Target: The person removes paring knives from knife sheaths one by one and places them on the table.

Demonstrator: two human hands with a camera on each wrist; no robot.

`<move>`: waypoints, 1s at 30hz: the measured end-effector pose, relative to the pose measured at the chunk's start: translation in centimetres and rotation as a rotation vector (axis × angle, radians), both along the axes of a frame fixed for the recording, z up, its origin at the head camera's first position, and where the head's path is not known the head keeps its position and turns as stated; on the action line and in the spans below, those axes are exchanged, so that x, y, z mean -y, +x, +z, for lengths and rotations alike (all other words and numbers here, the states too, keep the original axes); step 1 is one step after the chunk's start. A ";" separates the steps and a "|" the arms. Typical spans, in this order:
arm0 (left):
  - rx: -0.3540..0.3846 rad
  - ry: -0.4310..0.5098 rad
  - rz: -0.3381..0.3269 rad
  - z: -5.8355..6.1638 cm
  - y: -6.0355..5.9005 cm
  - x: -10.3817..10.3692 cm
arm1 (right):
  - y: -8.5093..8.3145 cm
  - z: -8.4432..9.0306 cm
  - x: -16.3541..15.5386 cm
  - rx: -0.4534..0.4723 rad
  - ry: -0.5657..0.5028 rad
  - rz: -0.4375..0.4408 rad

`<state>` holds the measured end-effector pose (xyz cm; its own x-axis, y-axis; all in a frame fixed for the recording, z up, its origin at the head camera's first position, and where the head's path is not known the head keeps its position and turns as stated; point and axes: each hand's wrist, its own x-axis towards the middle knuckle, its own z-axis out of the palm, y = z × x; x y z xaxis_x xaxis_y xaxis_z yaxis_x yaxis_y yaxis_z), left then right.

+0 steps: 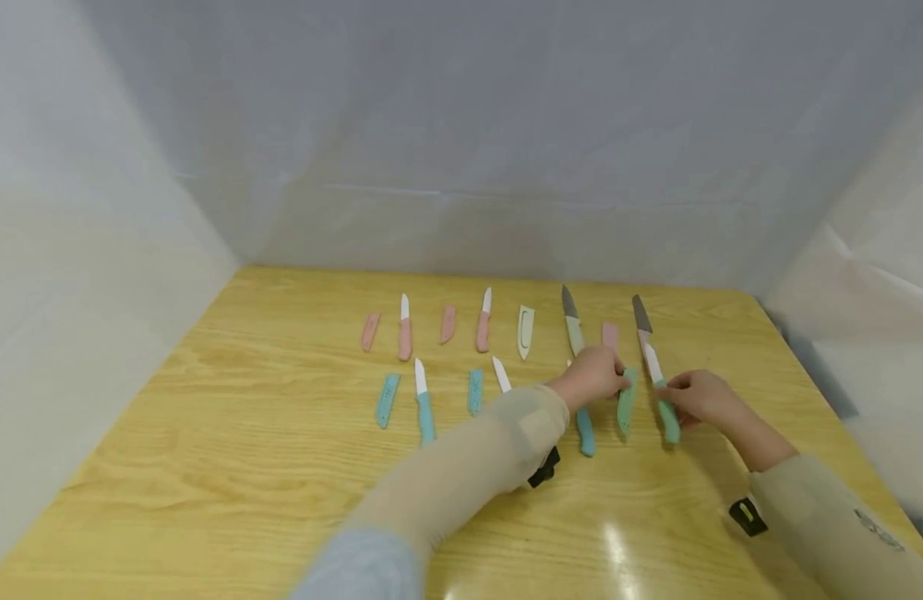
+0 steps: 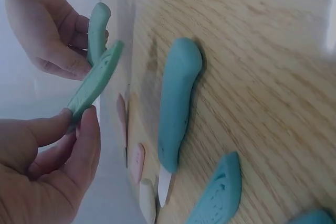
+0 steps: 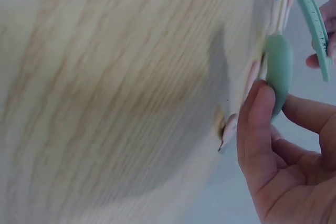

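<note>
My left hand (image 1: pixel 614 379) pinches a mint-green blade sheath (image 1: pixel 626 402) between thumb and fingers, one end lifted off the wooden table (image 1: pixel 243 467). The left wrist view shows the sheath (image 2: pixel 95 80) held slanted in the left hand (image 2: pixel 79 121). Just to its right, my right hand (image 1: pixel 669 397) grips the green handle of a white-bladed knife (image 1: pixel 665 414). In the right wrist view, thumb and fingers of the right hand (image 3: pixel 268 108) curl round that handle (image 3: pixel 278 72), and the sheath (image 3: pixel 315 24) hangs close by. A blue-handled knife (image 2: pixel 178 106) lies beside them.
Two rows of small knives and sheaths lie across the table: pink knives (image 1: pixel 404 329) and pink sheaths (image 1: pixel 369 331) at the back, blue knives (image 1: pixel 423 404) and blue sheaths (image 1: pixel 387 400) in front. A cream sheath (image 1: pixel 524 331) and two longer grey-bladed knives (image 1: pixel 572 323) lie behind the hands. White sheeting walls surround the table.
</note>
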<state>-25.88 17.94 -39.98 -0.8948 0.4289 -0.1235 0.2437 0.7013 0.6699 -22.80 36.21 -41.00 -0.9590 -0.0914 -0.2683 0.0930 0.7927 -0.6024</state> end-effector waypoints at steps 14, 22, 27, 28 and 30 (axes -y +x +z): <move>-0.036 -0.198 0.070 -1.3 -0.1 -1.0 | -0.4 -1.8 0.2 0.063 0.017 0.039; -0.164 -0.338 -0.005 -1.1 0.0 -0.6 | -0.3 -1.3 1.0 0.073 0.008 0.064; -0.205 -0.442 -0.027 -1.1 0.1 -0.8 | -0.2 -1.2 1.3 0.078 0.033 0.046; -0.209 -0.456 -0.030 -1.1 0.1 -0.8 | -0.1 -1.1 1.4 0.077 0.036 0.045; -0.219 -0.477 -0.034 -1.1 0.2 -0.9 | -0.2 -1.1 1.4 0.072 0.041 0.045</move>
<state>-25.70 18.81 -41.06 -0.9081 0.4002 -0.1235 0.3705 0.9051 0.2089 -22.96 34.77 -42.13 -0.9323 -0.1216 -0.3407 0.0983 0.8211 -0.5622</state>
